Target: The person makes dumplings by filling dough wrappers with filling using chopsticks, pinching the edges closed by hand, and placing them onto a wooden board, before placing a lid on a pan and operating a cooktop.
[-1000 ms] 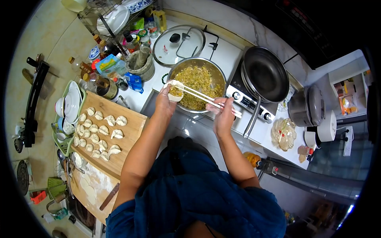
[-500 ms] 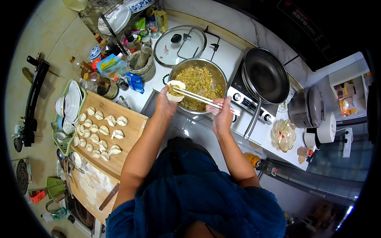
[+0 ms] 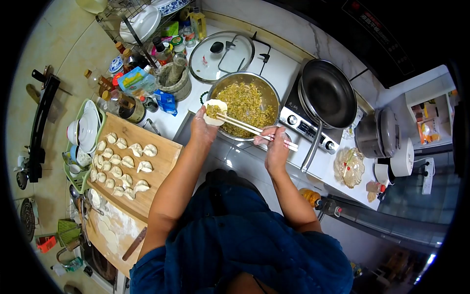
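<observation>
The left hand point(image 3: 204, 128) is grasping a dough wrapper point(image 3: 221, 106), open side up, at the near-left rim of the steel bowl point(image 3: 272, 88); the right hand point(image 3: 277, 146) is gripping the chopsticks point(image 3: 254, 130) near their rear ends; their long axis is running from the right hand leftward and slightly away from the body, the tips meeting the filling point(image 3: 212, 111) on the wrapper; the left hand is lying nearer those tips.
</observation>
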`<act>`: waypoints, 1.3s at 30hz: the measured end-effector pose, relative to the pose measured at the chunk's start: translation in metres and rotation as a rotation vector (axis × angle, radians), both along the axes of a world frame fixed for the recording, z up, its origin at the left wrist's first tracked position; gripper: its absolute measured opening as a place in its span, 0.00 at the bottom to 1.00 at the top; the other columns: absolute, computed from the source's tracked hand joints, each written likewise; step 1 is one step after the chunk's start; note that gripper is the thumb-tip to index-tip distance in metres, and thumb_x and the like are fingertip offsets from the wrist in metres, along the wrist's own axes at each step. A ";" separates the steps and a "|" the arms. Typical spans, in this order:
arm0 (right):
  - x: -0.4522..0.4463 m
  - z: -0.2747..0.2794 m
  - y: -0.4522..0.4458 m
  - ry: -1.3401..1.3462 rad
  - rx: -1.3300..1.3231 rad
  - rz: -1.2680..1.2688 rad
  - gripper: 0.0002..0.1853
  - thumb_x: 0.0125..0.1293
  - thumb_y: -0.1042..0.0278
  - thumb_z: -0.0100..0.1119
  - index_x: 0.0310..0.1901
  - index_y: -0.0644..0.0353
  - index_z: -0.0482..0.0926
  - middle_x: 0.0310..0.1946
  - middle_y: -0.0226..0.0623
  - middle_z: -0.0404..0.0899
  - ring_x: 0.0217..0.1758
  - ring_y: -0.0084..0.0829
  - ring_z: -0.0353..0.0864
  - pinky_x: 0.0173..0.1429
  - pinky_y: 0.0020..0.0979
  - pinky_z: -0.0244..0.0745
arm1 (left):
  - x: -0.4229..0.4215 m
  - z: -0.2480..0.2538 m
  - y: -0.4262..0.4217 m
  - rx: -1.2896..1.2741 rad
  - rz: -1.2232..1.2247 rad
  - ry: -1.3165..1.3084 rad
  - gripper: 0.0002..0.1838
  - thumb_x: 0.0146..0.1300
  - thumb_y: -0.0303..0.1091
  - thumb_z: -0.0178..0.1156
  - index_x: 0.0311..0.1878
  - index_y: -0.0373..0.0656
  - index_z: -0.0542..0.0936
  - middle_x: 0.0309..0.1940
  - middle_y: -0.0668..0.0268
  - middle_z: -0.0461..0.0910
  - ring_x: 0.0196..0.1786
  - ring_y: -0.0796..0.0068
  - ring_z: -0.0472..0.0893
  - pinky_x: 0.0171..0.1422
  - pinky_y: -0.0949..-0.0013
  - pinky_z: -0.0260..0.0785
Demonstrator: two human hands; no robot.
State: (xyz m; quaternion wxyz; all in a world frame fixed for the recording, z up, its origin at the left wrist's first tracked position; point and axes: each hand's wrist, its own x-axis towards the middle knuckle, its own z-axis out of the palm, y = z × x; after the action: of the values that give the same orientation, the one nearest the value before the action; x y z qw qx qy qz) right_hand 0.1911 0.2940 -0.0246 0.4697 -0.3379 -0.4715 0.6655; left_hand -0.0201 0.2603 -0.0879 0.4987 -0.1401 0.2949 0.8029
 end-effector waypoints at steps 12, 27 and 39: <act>-0.010 -0.070 0.031 -0.358 -0.025 0.011 0.24 0.74 0.50 0.42 0.28 0.63 0.72 0.19 0.35 0.74 0.21 0.24 0.76 0.28 0.26 0.73 | -0.015 -0.004 -0.010 -0.099 0.081 0.040 0.19 0.73 0.40 0.39 0.58 0.38 0.68 0.57 0.54 0.73 0.59 0.53 0.73 0.65 0.48 0.64; 0.005 -0.065 0.042 0.099 -0.411 -0.254 0.25 0.73 0.47 0.41 0.26 0.59 0.72 0.21 0.39 0.76 0.22 0.32 0.80 0.27 0.29 0.79 | -0.010 -0.014 -0.009 -0.089 0.056 0.028 0.19 0.73 0.39 0.38 0.60 0.37 0.67 0.58 0.54 0.72 0.61 0.54 0.72 0.67 0.49 0.62; 0.008 -0.036 0.036 0.187 -0.371 -0.193 0.25 0.73 0.47 0.41 0.26 0.59 0.72 0.22 0.38 0.74 0.24 0.35 0.79 0.31 0.32 0.77 | -0.004 -0.005 -0.009 -0.078 0.029 0.037 0.19 0.73 0.38 0.36 0.59 0.36 0.66 0.58 0.52 0.71 0.61 0.54 0.72 0.67 0.49 0.62</act>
State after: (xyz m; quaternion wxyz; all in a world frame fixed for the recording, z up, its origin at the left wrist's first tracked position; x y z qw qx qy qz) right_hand 0.1988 0.3299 -0.0603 0.5028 -0.3989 -0.2609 0.7212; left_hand -0.0245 0.2512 -0.0930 0.4755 -0.1489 0.3328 0.8006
